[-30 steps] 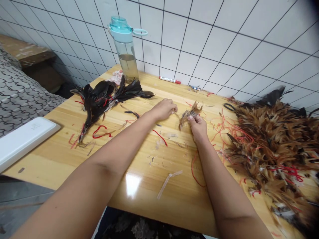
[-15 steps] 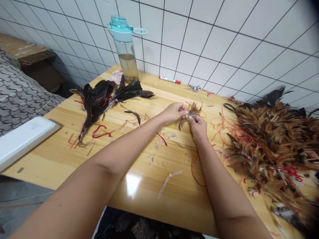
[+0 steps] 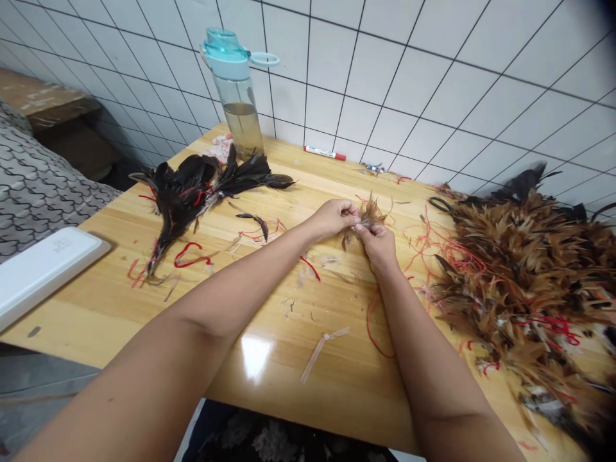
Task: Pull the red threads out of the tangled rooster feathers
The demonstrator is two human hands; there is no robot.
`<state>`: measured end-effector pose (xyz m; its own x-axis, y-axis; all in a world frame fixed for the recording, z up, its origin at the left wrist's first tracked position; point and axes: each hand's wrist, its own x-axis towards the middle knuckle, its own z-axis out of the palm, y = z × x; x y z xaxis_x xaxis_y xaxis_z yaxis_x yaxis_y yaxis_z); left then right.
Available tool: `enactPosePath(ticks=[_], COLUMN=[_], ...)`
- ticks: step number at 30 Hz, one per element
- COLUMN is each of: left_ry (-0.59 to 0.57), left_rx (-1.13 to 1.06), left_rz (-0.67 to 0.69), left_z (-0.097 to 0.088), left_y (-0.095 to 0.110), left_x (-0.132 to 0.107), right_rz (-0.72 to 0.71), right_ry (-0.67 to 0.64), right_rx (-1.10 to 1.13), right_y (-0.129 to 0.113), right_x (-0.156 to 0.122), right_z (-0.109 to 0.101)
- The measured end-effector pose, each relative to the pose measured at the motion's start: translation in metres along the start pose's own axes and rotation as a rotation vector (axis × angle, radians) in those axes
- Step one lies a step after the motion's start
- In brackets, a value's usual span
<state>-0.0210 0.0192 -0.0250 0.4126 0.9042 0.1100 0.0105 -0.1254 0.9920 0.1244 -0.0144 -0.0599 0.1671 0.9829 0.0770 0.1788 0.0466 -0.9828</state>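
The table [image 3: 269, 359] is pale varnished wood, glossy enough to mirror a lamp. The wall [image 3: 433, 77] is smooth white glazed tile. The bottle [image 3: 239, 96] is clear plastic with a matt turquoise lid. The brown feathers [image 3: 524, 276] look soft and fluffy, the black feathers [image 3: 192, 186] sleek with a slight sheen. The tray [image 3: 45, 266] is smooth white plastic, the bedding [image 3: 38, 186] patterned cloth

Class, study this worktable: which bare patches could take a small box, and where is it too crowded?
Barest: the table front left, between the black feathers and the near edge; also the strip between the red marker and the left hand. Crowded: the right side, under the brown feather heap and red threads.
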Motion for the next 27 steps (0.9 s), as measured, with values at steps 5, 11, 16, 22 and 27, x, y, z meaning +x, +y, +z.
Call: enactPosePath(ticks=[5, 11, 16, 22, 27], left_ry=[-0.072, -0.092, -0.074, -0.020, 0.007], left_rx=[-0.144, -0.175, -0.025, 0.387, 0.355], left_rz=[-0.090, -0.176, -0.109, 0.039, 0.042], left_z=[-0.004, -0.006, -0.002, 0.001, -0.003], left_y=[-0.002, 0.001, 0.002, 0.005, 0.002], left_x=[-0.002, -0.002, -0.001, -0.002, 0.000], right_rz=[-0.059, -0.147, -0.166, -0.260, -0.254], right_ry=[-0.022, -0.065, -0.063, -0.008, 0.018], right_rx=[-0.053, -0.328, -0.656, -0.712, -0.533], right_y=[0.006, 0.002, -0.006, -0.002, -0.008], right_x=[0.003, 0.003, -0.001, -0.003, -0.006], right_z=[-0.001, -0.003, -0.001, 0.001, 0.002])
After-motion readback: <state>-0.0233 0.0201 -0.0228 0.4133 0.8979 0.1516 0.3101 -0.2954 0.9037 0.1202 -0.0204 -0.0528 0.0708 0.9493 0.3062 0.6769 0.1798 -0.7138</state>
